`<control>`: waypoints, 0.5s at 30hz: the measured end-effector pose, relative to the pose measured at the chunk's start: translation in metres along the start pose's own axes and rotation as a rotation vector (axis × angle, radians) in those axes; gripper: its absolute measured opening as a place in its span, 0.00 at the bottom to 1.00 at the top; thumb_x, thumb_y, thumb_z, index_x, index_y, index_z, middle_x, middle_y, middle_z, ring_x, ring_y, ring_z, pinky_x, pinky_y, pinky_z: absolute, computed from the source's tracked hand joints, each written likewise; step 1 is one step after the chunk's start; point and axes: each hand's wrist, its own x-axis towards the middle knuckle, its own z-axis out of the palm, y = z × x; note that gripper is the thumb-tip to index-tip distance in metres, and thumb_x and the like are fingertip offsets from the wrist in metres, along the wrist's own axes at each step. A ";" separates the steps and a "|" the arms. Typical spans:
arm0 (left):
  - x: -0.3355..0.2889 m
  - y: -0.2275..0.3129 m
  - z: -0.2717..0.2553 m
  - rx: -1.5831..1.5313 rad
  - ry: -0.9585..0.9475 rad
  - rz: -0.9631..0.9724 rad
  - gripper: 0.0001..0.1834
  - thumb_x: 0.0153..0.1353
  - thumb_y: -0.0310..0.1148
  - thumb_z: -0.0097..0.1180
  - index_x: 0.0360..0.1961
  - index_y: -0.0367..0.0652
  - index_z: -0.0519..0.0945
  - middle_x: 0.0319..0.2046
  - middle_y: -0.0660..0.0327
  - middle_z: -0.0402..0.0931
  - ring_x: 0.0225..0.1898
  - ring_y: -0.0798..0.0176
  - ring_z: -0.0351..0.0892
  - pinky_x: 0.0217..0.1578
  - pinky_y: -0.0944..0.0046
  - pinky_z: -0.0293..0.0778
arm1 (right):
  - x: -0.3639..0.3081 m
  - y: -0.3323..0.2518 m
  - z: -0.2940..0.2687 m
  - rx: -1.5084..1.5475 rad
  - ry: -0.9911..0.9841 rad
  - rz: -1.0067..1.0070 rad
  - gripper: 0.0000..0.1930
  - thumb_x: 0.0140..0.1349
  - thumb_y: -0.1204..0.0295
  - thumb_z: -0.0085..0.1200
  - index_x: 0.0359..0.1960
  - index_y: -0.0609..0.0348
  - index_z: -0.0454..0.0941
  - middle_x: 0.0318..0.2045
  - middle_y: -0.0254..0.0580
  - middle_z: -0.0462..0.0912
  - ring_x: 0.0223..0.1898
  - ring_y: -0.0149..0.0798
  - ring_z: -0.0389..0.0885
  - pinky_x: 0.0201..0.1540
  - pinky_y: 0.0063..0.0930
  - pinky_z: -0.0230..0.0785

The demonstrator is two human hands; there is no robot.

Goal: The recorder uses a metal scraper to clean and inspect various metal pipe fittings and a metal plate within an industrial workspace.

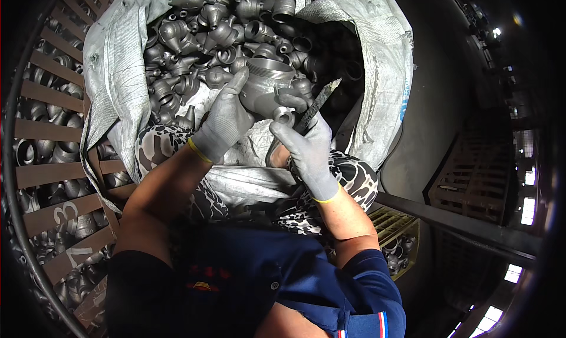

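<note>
Head view: left hand (227,119) grasps grey casting (259,93), threaded mouth (271,72) up, over open sack (383,84); right hand (309,152) clasps dark flat tool (319,104), thumb by spout (284,117), likely steadying the piece.

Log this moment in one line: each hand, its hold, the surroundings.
left hand: grips grey metal casting | right hand: holds dark flat tool near casting | around: open white sack, more metal parts
</note>
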 end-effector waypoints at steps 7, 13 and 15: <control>0.000 0.007 0.002 -0.048 0.044 0.065 0.26 0.70 0.45 0.44 0.62 0.39 0.64 0.55 0.54 0.71 0.57 0.57 0.72 0.59 0.55 0.67 | 0.019 -0.001 -0.021 -0.026 0.033 -0.010 0.21 0.67 0.74 0.49 0.59 0.71 0.67 0.46 0.42 0.79 0.44 0.27 0.77 0.48 0.18 0.69; 0.000 0.010 0.000 -0.061 0.056 0.023 0.28 0.70 0.48 0.44 0.62 0.39 0.64 0.56 0.55 0.70 0.57 0.57 0.71 0.60 0.57 0.68 | 0.025 0.005 -0.025 -0.188 -0.011 -0.040 0.25 0.66 0.77 0.49 0.63 0.70 0.62 0.49 0.43 0.78 0.45 0.27 0.76 0.50 0.20 0.69; 0.000 0.009 0.003 0.029 0.143 0.052 0.28 0.70 0.49 0.44 0.61 0.39 0.65 0.55 0.55 0.71 0.56 0.57 0.73 0.59 0.57 0.69 | 0.026 0.005 -0.025 -0.283 -0.038 -0.099 0.25 0.66 0.78 0.47 0.64 0.70 0.60 0.50 0.43 0.77 0.46 0.26 0.75 0.50 0.19 0.68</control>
